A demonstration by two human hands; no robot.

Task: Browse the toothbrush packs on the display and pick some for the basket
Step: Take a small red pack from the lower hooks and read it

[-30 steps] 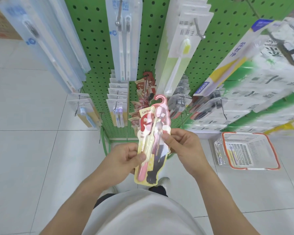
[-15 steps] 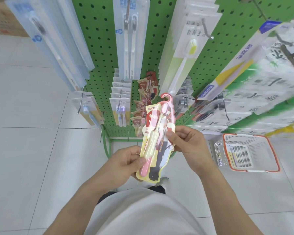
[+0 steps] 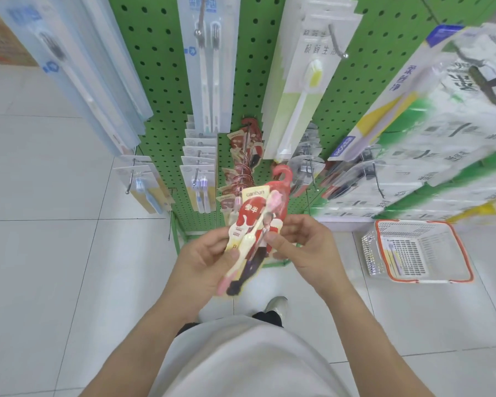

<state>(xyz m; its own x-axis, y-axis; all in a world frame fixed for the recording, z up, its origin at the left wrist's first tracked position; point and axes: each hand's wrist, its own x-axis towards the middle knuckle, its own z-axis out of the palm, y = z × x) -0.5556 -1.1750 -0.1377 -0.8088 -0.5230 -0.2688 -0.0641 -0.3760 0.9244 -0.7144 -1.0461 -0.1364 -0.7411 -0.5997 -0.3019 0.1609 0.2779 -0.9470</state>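
Hands I see: two, the left hand [image 3: 204, 262] and the right hand [image 3: 307, 247]
Toothbrush packs held: one red pack [image 3: 255, 224]
Baskets on the floor: one white basket [image 3: 458, 253]
Packs in that basket: one purple-brush pack [image 3: 393, 257]
Green pegboards: one pegboard [image 3: 161, 90]
Shoes I can see: one shoe [image 3: 277, 305]

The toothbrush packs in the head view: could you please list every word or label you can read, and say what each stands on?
"canbun": cream tab at the top of the red pack held in both hands.
"参半": white characters on that pack's red panel.
"极简生活": header of the hanging pack with the yellow-bristled brush, last character partly hidden.
"PRO": blue end of the angled yellow-and-white pack; the rest is blurred.
All other print is too small or blurred.
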